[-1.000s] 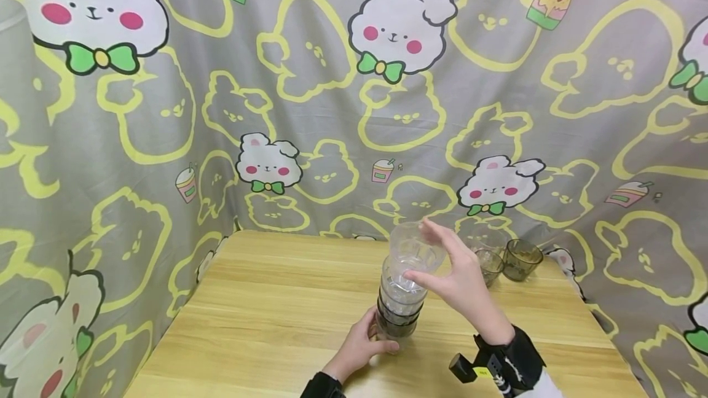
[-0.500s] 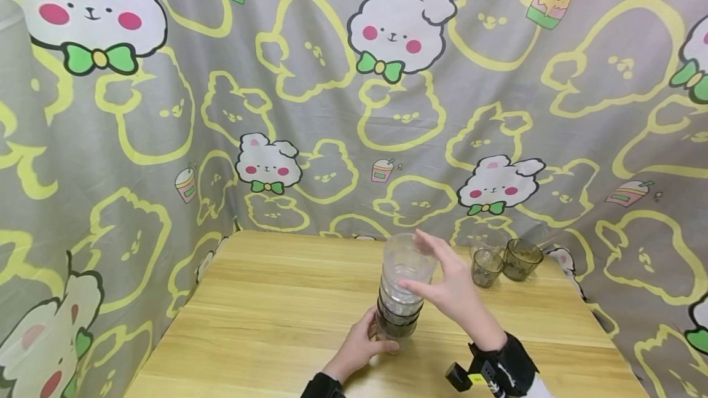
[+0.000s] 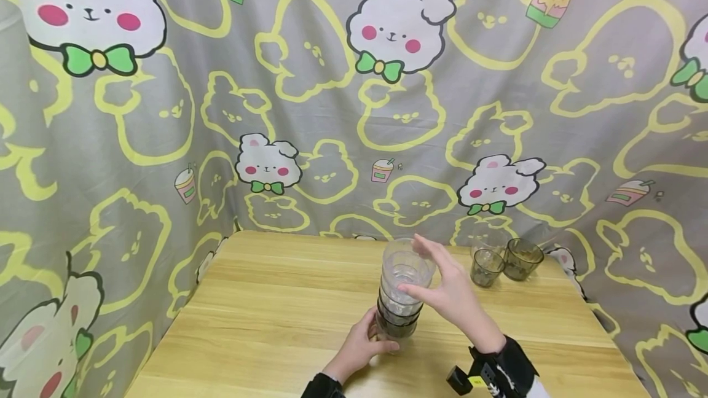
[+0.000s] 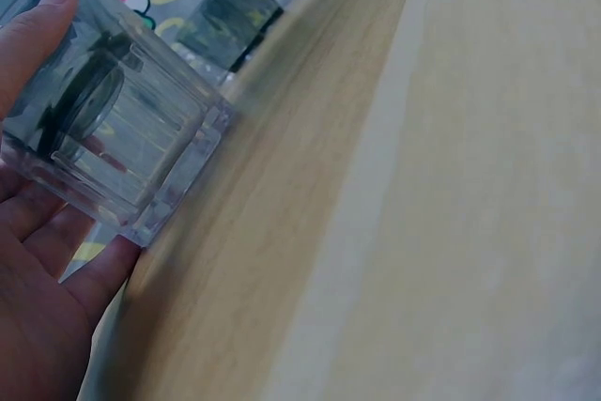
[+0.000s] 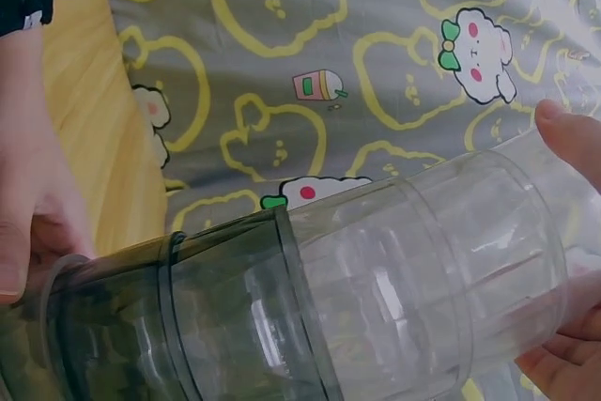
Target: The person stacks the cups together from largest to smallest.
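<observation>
Stacked cups: a column of nested plastic tumblers, standing upright on the wooden table, lower centre of the head view. Lower cups are dark smoky green, upper ones clear; the right wrist view shows the same order, dark cups at lower left, clear ones running to the right.

Top clear cup: seated in the stack, rim uppermost. Right hand is at its right side, thumb against the wall, fingers spread and nearly straight round the rim, not clamped. In the right wrist view a fingertip shows at the right edge above the cup's mouth, with more of the hand at lower right.

Base of stack: left hand, lower centre of the head view, curls round the bottom cup, thumb across its front. The left wrist view shows the clear ribbed base at upper left, held between thumb and palm, resting on the table.

Other items: two dark tumblers and one clear one, upright, close together at the table's far right corner, well apart from the stack. Grey bunny-print cloth hangs behind and at both sides.
</observation>
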Demonstrator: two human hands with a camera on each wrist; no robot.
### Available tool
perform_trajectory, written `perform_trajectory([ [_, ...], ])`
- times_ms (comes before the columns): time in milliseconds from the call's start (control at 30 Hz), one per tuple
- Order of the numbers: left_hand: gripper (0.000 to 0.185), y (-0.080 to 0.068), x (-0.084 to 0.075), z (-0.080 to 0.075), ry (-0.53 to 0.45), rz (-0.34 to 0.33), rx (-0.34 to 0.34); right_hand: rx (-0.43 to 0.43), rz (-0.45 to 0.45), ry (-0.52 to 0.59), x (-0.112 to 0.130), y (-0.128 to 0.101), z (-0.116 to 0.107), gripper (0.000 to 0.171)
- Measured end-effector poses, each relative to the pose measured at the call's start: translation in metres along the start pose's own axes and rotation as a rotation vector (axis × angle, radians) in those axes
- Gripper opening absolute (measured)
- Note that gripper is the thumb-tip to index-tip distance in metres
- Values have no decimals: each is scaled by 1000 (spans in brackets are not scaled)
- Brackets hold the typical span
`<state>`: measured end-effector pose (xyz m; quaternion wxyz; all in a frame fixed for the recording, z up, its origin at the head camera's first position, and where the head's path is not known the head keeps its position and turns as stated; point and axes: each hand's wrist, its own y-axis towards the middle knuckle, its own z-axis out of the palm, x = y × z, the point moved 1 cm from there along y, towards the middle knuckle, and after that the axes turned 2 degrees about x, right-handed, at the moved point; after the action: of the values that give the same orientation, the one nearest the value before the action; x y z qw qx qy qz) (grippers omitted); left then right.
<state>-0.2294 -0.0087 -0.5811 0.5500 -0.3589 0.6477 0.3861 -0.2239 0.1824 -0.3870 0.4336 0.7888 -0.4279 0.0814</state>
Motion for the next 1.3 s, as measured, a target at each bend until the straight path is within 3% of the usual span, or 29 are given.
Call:
perform_trajectory([
  [267, 81, 1, 3, 0, 15, 2, -1, 5, -16, 13, -2, 0, 1, 88],
  [933, 80, 1, 3, 0, 14, 10, 1, 91, 68, 49, -1, 0, -6, 92],
  [1300, 80, 2, 4, 0, 9, -6, 8, -11, -33, 48, -4, 2, -20, 93],
])
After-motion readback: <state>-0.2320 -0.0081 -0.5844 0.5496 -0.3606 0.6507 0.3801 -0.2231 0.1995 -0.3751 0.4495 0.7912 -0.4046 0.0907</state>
